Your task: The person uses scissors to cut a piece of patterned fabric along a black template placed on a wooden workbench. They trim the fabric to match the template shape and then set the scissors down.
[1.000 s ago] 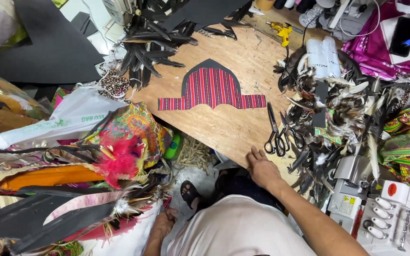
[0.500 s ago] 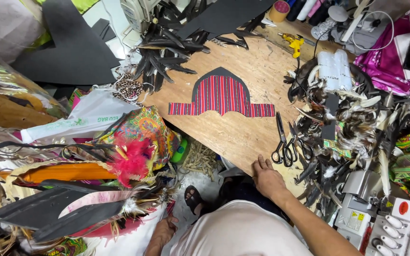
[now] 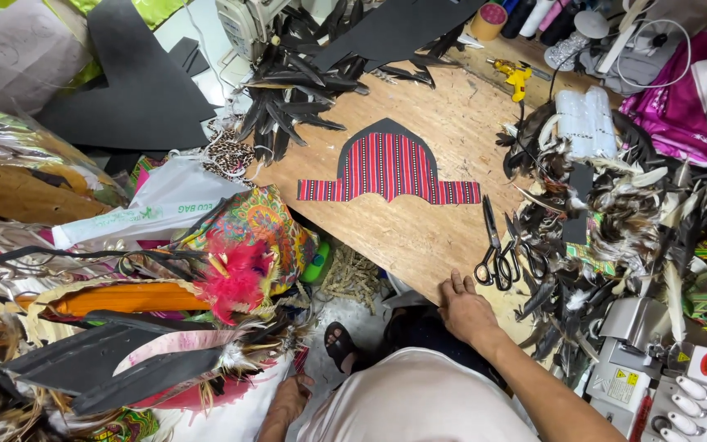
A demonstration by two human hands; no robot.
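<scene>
Scissors (image 3: 494,255), black-handled, more than one pair lying together near the front right of the plywood bench (image 3: 419,237), blades pointing away from you, finger loops toward you. They are the thing nearest your right hand (image 3: 466,309), which rests flat on the bench edge just short of the loops, fingers spread, grasping nothing.

Handling, as judged: steel blades, rigid, moderately heavy for their bulk, not fragile, points sharp. The loops overlap, so one pair may drag another; take a single pair by its own loops, thumb in one, fingers in the other, and keep off the blades.

Striped fabric panel (image 3: 389,170): red with fine dark stripes, arched top with two side tabs, backed or edged with a dark grey layer, lying flat at mid-bench, well apart from the scissors. Likely light, limp at the tabs and stiffer where backed; lift it from two edges to avoid creasing.

Left hand (image 3: 288,403): low by your knee, below bench level, mostly hidden; you cannot tell whether it is clenched or released.

Surroundings: black feathers (image 3: 296,106) heaped at the far left of the bench by a sewing machine (image 3: 247,24); mixed brown and white feathers (image 3: 615,213) piled at the right; a yellow glue gun (image 3: 515,75) at the far edge; a white plastic bag (image 3: 157,205) and a pink-feathered headpiece (image 3: 235,278) to the left.
</scene>
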